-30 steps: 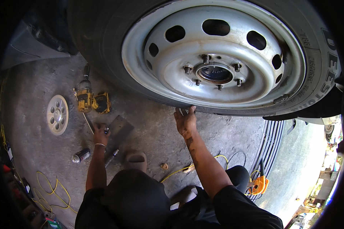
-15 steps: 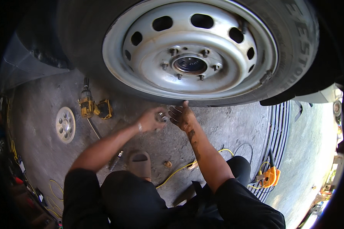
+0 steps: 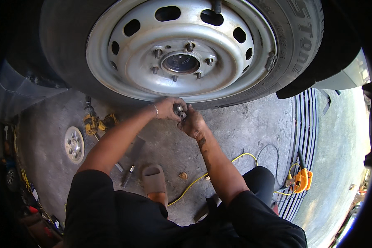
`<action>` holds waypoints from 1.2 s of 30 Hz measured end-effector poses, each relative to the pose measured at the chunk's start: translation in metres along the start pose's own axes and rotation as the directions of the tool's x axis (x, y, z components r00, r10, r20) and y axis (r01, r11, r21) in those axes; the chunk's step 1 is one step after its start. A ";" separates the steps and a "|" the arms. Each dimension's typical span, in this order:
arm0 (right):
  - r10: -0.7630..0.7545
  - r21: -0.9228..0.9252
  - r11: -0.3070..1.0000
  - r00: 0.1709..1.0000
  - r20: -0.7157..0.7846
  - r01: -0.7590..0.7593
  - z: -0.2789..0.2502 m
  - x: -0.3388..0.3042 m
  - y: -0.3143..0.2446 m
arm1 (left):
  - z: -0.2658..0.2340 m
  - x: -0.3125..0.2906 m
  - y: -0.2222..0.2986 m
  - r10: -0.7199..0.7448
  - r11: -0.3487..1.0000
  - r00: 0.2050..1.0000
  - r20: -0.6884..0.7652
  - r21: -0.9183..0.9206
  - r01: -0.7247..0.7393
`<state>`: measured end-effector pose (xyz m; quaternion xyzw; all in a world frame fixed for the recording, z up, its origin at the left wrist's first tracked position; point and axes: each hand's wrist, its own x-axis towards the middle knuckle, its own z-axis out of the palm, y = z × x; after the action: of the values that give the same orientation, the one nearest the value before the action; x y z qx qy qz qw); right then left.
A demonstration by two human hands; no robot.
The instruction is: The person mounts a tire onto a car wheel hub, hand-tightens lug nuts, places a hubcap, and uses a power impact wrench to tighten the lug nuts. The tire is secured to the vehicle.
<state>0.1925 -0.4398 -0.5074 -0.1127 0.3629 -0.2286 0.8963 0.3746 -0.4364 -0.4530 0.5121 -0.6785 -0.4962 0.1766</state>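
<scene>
Just under the lower edge of the wheel (image 3: 177,84), my two hands meet. My left hand (image 3: 168,108) is closed around several metal lug nuts (image 3: 180,110), which show between its thumb and fingers. Against them, my right hand (image 3: 193,123) has its fingers curled in and gripping at the same nuts; its fingertips are partly hidden. Above, the silver steel rim carries several bare studs around a dark centre hub (image 3: 181,63). The tyre (image 3: 295,45) surrounds the rim.
A yellow and black cordless impact wrench (image 3: 93,123) lies on the concrete at left, beside a round silver wheel cover (image 3: 74,144). A socket extension (image 3: 129,175) lies near my sandal (image 3: 154,179). A yellow cord (image 3: 190,189), an orange tool (image 3: 302,180) and a floor grate (image 3: 306,124) are at right.
My hands have come together below the rim; my right hand has gone from open to curled at the lug nuts. The view has shifted, so the wheel sits further left and higher.
</scene>
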 end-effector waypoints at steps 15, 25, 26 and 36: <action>-0.660 -0.103 0.746 0.712 -0.239 0.658 0.082 -0.095 -0.032 | -0.005 0.007 -0.014 0.008 0.996 1.000 0.017 0.088 -0.009; -0.793 -0.190 0.578 0.491 -0.360 0.793 0.120 -0.063 -0.045 | -0.004 0.009 -0.022 0.002 1.000 1.000 0.028 0.004 -0.002; -0.795 -0.200 0.573 0.479 -0.372 0.795 0.122 -0.061 -0.044 | -0.004 0.009 -0.022 0.008 1.000 1.000 0.029 -0.018 -0.007; -0.733 -0.158 0.661 0.586 -0.345 0.734 0.130 -0.064 -0.047 | -0.004 0.006 -0.017 -0.007 0.999 1.000 0.000 -0.050 0.007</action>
<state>0.2283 -0.4444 -0.3598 -0.2052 0.4499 -0.5947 0.6339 0.3839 -0.4439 -0.4671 0.5098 -0.6640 -0.5138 0.1876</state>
